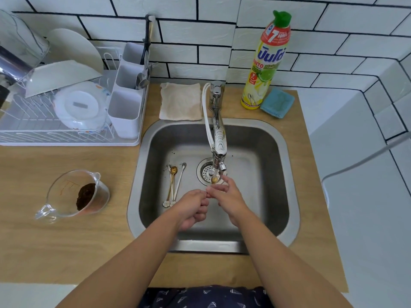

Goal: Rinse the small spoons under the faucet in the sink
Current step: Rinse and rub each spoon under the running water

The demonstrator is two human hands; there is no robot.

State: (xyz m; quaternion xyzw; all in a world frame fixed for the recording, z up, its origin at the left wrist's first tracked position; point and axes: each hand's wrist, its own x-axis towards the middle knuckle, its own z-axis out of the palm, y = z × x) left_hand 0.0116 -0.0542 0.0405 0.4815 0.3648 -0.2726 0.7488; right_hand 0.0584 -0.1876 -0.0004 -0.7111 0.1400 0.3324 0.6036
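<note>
Gold spoon (214, 180) pinched by both hands (193, 205) under faucet (219, 138).

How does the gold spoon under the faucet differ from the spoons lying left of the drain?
The small gold spoon under the faucet is held off the basin between the left hand and right hand; the small spoons on the sink floor lie loose, untouched. Its bowl sits beneath the chrome faucet spout; theirs lie away from it. All are slim, long-handled.
</note>
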